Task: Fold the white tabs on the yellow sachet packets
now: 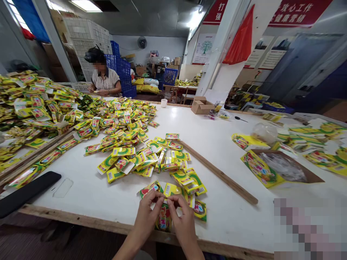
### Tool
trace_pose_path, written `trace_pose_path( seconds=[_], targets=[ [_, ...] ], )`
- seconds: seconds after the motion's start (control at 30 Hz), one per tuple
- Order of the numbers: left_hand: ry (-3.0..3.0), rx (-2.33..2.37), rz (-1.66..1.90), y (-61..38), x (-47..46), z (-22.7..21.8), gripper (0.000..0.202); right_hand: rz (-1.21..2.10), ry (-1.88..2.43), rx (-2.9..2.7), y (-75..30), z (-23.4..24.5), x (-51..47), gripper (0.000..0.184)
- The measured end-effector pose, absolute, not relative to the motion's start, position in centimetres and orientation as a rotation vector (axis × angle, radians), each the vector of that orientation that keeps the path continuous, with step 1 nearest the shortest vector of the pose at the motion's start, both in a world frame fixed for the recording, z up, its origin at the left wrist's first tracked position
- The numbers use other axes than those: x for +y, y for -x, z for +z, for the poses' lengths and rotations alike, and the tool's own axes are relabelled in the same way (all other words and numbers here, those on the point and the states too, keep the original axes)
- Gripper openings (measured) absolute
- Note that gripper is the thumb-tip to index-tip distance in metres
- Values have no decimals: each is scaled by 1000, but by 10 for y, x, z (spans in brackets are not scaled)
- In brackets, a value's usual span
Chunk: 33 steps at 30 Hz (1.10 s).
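Observation:
Near the table's front edge, my left hand (149,209) and my right hand (181,211) meet at the top end of a small yellow-green printed box (163,218). Thumbs and forefingers of both hands pinch its end, where the flaps seem to be; the fingertips partly hide it. Colourful lettering runs along the box's front. Right behind my fingers lie more boxes of the same kind, among them one with a barcode (171,189) and one to the right (200,210). A loose heap of such boxes (138,159) spreads over the white table (222,216) beyond.
A wooden stick (219,171) lies right of the heap. Farther right stands an open display carton (260,169) with clear plastic inside. At left are a black phone (29,193), a wooden rail and a large box pile (38,104). Across the table sits another person (104,79).

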<state>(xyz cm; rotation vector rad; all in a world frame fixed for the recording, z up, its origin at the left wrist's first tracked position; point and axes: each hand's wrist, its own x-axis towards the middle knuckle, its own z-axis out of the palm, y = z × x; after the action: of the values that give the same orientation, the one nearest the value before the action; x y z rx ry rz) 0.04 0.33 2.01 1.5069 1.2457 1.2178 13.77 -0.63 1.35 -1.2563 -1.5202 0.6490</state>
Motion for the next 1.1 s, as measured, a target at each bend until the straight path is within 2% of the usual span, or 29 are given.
trace_pose_path(
  seconds=[0.4,0.83,1.1],
  targets=[
    [-1444,1141,1185,4,-6,14,18,869,1260,-1454,-146,22,-2,20],
    [-1316,1096,1186,3,-7,11,20,903,1214,-1485,-151,20,-10,15],
    [-1235,1127,1206,-3,-4,13,16,905,1290,-1414,-147,13,-5,22]
  ],
)
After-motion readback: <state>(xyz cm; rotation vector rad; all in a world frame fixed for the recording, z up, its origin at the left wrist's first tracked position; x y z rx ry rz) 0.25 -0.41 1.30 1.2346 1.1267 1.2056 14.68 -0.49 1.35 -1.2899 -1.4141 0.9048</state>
